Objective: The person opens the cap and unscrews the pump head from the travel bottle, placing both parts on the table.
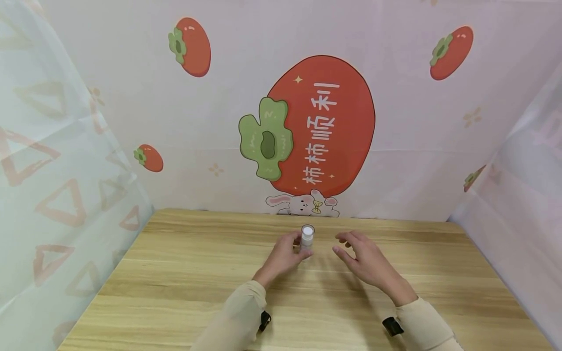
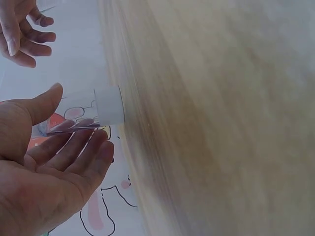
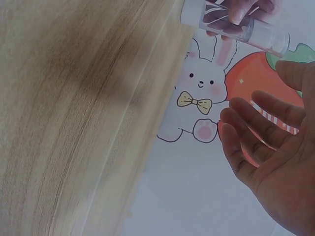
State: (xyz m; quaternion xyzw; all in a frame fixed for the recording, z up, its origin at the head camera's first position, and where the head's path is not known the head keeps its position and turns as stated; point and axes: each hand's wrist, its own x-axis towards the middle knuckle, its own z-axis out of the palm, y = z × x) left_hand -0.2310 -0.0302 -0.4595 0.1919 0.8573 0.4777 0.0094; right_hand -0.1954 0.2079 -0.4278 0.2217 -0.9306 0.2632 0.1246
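Note:
A small clear bottle [image 1: 306, 239] with a white cap under a clear cover stands upright on the table. Its white base [image 2: 109, 105] shows in the left wrist view, against the wood. My left hand [image 1: 283, 256] holds the bottle from the left, thumb on the near side and fingers curved round the far side. Through the see-through wall [image 3: 226, 24] in the right wrist view, parts of that hand appear. To the right of the bottle and apart from it, my right hand [image 1: 364, 258] hovers with loosely bent fingers, holding nothing.
The wood-grain table [image 1: 184, 273] ends at a back wall sheet [image 1: 408, 170] printed with persimmons and a rabbit. Sheets also hang at the left [image 1: 52, 170] and right [image 1: 518, 195] sides. Each forearm has a dark strap piece [image 1: 392, 326] near the sleeve.

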